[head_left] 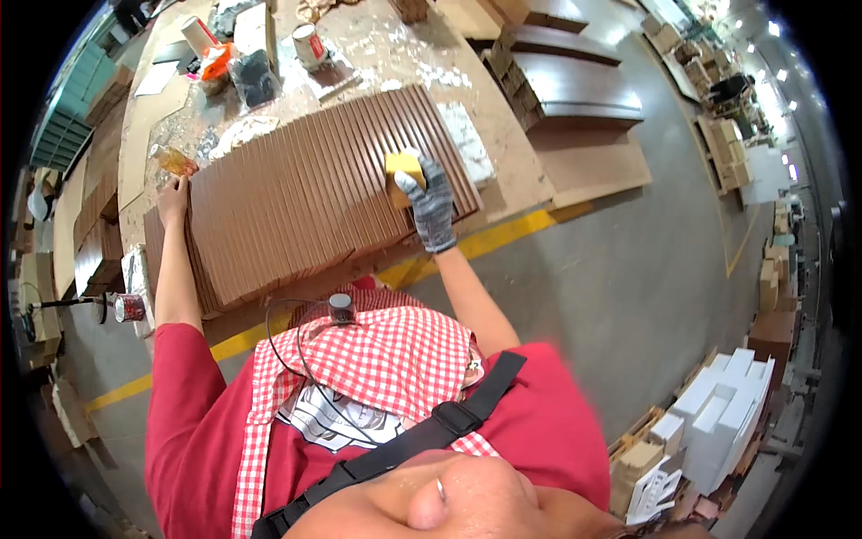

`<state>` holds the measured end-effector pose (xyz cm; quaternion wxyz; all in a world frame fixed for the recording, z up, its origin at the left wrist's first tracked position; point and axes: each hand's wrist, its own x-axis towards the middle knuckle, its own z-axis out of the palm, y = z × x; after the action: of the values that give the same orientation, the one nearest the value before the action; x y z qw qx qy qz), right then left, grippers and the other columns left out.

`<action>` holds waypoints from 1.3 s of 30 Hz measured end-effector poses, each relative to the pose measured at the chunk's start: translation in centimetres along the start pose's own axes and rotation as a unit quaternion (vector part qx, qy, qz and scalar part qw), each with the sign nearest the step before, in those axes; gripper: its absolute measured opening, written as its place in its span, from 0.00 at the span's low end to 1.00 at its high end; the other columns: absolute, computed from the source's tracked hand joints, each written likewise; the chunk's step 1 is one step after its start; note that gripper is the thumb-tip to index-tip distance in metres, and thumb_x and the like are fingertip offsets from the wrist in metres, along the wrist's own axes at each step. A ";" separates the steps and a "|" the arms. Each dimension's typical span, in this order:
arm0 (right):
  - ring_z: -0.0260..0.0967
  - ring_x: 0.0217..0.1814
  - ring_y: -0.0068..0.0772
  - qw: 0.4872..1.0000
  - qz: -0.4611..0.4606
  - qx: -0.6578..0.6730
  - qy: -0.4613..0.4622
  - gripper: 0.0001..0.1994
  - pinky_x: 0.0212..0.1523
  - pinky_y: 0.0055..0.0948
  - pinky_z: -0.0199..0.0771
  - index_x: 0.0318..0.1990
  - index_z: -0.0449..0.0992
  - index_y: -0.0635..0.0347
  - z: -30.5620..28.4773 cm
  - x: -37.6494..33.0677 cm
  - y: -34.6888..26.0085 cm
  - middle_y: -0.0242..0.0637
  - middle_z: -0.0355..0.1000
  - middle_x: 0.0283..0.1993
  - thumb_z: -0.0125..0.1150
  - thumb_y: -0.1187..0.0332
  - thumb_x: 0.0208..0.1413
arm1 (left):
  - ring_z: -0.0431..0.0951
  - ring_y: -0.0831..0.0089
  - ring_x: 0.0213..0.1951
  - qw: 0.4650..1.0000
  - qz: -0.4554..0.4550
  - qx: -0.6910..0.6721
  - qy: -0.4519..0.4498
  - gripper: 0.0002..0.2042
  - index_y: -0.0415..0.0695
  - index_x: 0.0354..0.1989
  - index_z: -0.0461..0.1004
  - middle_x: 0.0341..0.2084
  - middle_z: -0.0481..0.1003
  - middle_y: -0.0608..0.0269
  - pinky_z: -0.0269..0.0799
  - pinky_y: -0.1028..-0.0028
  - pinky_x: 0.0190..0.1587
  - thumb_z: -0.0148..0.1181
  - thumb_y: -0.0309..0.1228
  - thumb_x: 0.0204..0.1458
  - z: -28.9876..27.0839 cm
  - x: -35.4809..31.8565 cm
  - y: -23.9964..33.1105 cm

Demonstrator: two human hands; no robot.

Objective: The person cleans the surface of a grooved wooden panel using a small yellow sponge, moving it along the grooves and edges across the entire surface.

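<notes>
Small tin can (128,308) low at far left, on a ledge below the bench (530,171) edge, well apart from either hand.

Left hand (172,201), bare, flat on the left end of the ribbed brown panel (305,198); fingers (176,185) spread open and pressed on the panel's corner, gripping nothing. Amber plastic-wrapped item (172,161) just beyond those fingertips, near but apparently not touching.

Ribbed brown panel lying flat along the bench, grooves running away from the body, spanning from the left fingers to past the right fingers.

Farther back on the bench, well beyond both hands: white cup (199,35), orange wrapper (215,61), dark bag (254,79), second tin can (309,45).

Right hand (431,208) in grey knit glove, over the panel's right part. Gloved fingers (415,182) closed around a yellow sponge block (403,168), pressing it onto the ribs. White foam strip (466,142) just right of those fingers, along the panel's end.

Stacked brown boards (575,90) on the floor, well right of the gloved fingers.
</notes>
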<state>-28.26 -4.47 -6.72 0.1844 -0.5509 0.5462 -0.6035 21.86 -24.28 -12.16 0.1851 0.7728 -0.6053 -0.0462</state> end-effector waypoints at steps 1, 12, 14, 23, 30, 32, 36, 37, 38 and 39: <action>0.66 0.41 0.33 1.000 -0.004 -0.001 -0.002 0.20 0.43 0.30 0.68 0.47 0.69 0.62 0.1 -0.1 -0.4 0.39 0.67 0.38 0.61 0.58 0.52 | 0.75 0.50 0.41 1.000 -0.008 -0.009 0.012 0.23 0.46 0.40 0.76 0.37 0.75 0.47 0.68 0.59 0.44 0.46 0.52 0.52 -0.5 -0.2 0.0; 0.66 0.45 0.30 1.000 0.014 0.014 -0.023 0.20 0.47 0.28 0.68 0.52 0.68 0.63 -3.4 -3.2 -2.9 0.36 0.68 0.44 0.61 0.66 0.53 | 0.75 0.49 0.37 0.997 -0.010 -0.062 0.039 0.20 0.39 0.33 0.77 0.32 0.75 0.44 0.68 0.58 0.43 0.50 0.46 0.51 -4.0 -6.4 3.9; 0.67 0.45 0.30 1.000 0.008 0.022 -0.002 0.20 0.48 0.28 0.68 0.53 0.67 0.63 -3.9 -3.4 -4.2 0.37 0.68 0.46 0.61 0.67 0.53 | 0.74 0.48 0.37 0.996 -0.003 -0.062 0.068 0.20 0.38 0.31 0.77 0.31 0.75 0.44 0.68 0.57 0.43 0.50 0.46 0.51 -4.5 -7.0 4.0; 0.62 0.54 0.38 0.996 -0.023 -0.059 -0.065 0.23 0.56 0.34 0.60 0.55 0.64 0.64 -4.2 -3.4 -3.9 0.41 0.65 0.53 0.58 0.64 0.54 | 0.73 0.47 0.36 0.996 0.024 -0.073 0.053 0.23 0.41 0.34 0.75 0.30 0.74 0.44 0.67 0.55 0.38 0.46 0.51 0.54 -2.2 -6.0 1.6; 0.65 0.50 0.29 0.995 0.037 0.083 -0.036 0.20 0.53 0.28 0.64 0.53 0.67 0.65 -3.5 -2.7 -2.9 0.37 0.67 0.49 0.60 0.68 0.54 | 0.74 0.51 0.42 0.999 -0.012 -0.027 0.017 0.24 0.47 0.42 0.76 0.37 0.75 0.48 0.68 0.59 0.45 0.47 0.54 0.52 -2.6 -4.7 1.1; 0.64 0.50 0.29 0.997 0.025 0.070 -0.029 0.20 0.53 0.28 0.65 0.53 0.67 0.65 -3.5 -3.0 -3.2 0.37 0.67 0.49 0.60 0.68 0.54 | 0.74 0.51 0.41 0.999 -0.004 -0.036 0.032 0.23 0.46 0.41 0.76 0.36 0.75 0.47 0.68 0.59 0.43 0.47 0.53 0.52 -2.5 -5.2 1.4; 0.64 0.49 0.28 0.995 0.043 0.085 -0.014 0.20 0.51 0.27 0.66 0.53 0.67 0.65 -3.1 -3.4 -3.8 0.37 0.67 0.48 0.60 0.67 0.54 | 0.74 0.52 0.45 1.000 0.000 -0.030 0.009 0.25 0.49 0.45 0.75 0.41 0.75 0.50 0.68 0.60 0.48 0.46 0.55 0.52 -2.4 -5.3 0.2; 0.64 0.49 0.28 0.995 0.046 0.090 -0.015 0.20 0.51 0.27 0.66 0.53 0.67 0.65 -3.3 -3.5 -3.7 0.37 0.67 0.48 0.60 0.67 0.54 | 0.74 0.52 0.45 1.000 -0.002 -0.028 0.006 0.25 0.49 0.45 0.75 0.41 0.75 0.50 0.68 0.60 0.48 0.46 0.55 0.52 -2.2 -5.1 0.1; 0.64 0.49 0.28 0.994 0.042 0.095 -0.020 0.20 0.50 0.27 0.67 0.53 0.67 0.65 -3.4 -3.4 -3.6 0.36 0.67 0.49 0.60 0.67 0.54 | 0.73 0.52 0.45 1.000 0.004 -0.028 0.013 0.25 0.49 0.45 0.75 0.41 0.75 0.50 0.67 0.60 0.48 0.46 0.55 0.52 -2.0 -4.9 0.1; 0.64 0.49 0.28 0.993 0.046 0.105 -0.020 0.20 0.50 0.27 0.66 0.53 0.67 0.65 -3.5 -3.5 -3.5 0.36 0.66 0.48 0.60 0.68 0.54 | 0.73 0.52 0.46 0.999 0.010 -0.028 0.019 0.25 0.50 0.46 0.75 0.42 0.75 0.51 0.67 0.60 0.48 0.46 0.55 0.52 -1.7 -4.8 -0.1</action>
<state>-28.80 1.14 -4.58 0.2795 -0.5143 0.5010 -0.6375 21.21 -19.29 -11.31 0.2187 0.7616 -0.6082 -0.0468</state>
